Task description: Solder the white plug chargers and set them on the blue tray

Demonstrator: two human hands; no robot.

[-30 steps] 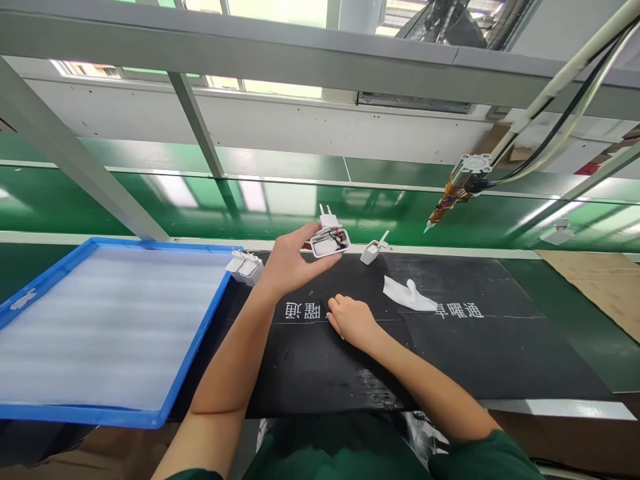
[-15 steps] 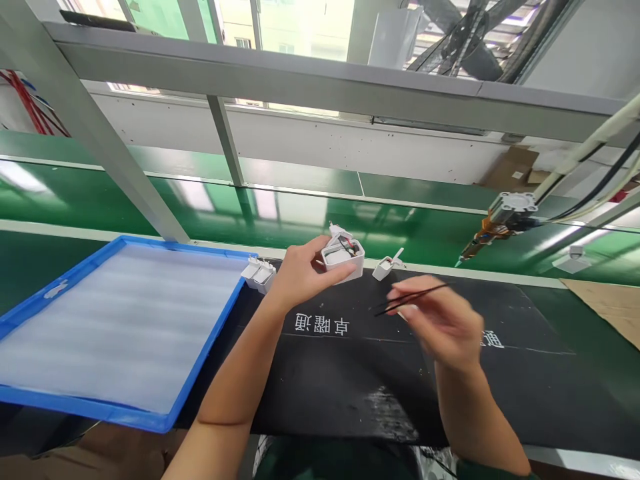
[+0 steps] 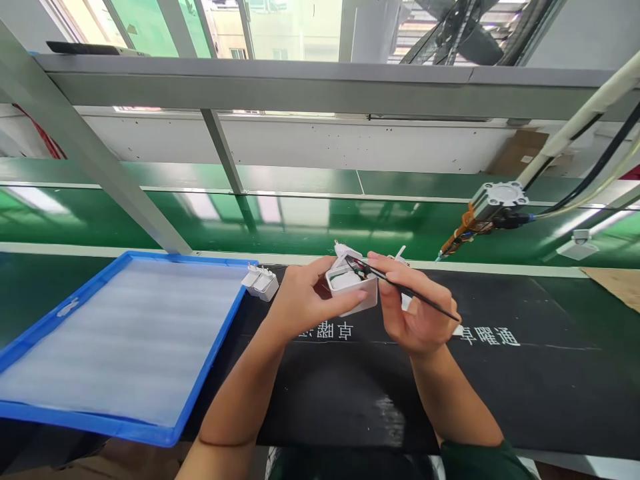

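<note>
My left hand (image 3: 303, 297) is closed around an opened white power adapter (image 3: 357, 299), held a little above the black mat. Its plug end (image 3: 346, 252) is tipped up at the back, and thin wires show inside the case. In my right hand (image 3: 417, 313) are black tweezers (image 3: 420, 295), pinched between thumb and fingers. Their tips reach the wires at the adapter's open top; whether they grip one I cannot tell. Behind my right fingers, another white adapter part (image 3: 401, 252) is mostly hidden.
White adapters (image 3: 261, 283) stand between my left hand and a blue-rimmed tray (image 3: 215, 353) lined with white sheet. The black mat (image 3: 340, 393) covers the bench front. An orange-bodied dispensing nozzle (image 3: 457, 233) hangs at the right, close beyond my right hand. Cardboard (image 3: 613, 287) lies far right.
My right hand has moved left and up, bringing the tweezers from above the mat to the adapter's wires. My left hand still holds the adapter, and the camera view has shifted slightly.
</note>
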